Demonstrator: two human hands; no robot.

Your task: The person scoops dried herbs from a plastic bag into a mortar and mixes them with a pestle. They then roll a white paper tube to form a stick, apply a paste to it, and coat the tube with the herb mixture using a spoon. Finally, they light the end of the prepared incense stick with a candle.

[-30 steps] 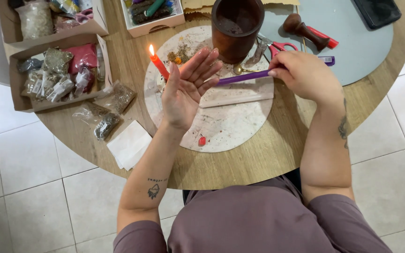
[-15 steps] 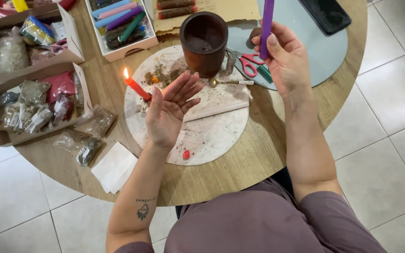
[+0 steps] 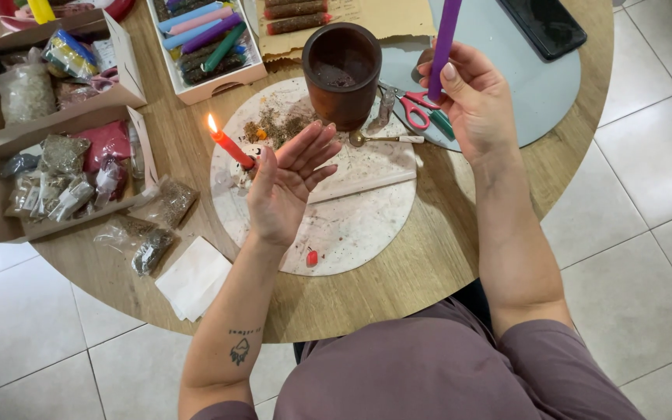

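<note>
The right hand (image 3: 476, 105) has lifted the purple candle (image 3: 444, 43) off the white round board (image 3: 351, 225), swinging it upright toward twelve o'clock, above the scissors (image 3: 418, 109).

**Count on the worktop**

Two hands: left hand (image 3: 285, 187), right hand (image 3: 472, 101). One purple candle (image 3: 445, 43), one lit red candle (image 3: 231, 148), one brown pot (image 3: 342, 74), one spoon (image 3: 379, 140), one pair of scissors (image 3: 418, 109), three cardboard boxes (image 3: 130, 89) (image 3: 145, 152) (image 3: 219, 82), one white napkin (image 3: 194, 278).

One head-worn camera looks steeply down, from close above, onto the round wooden table (image 3: 398, 292) and floor.
</note>
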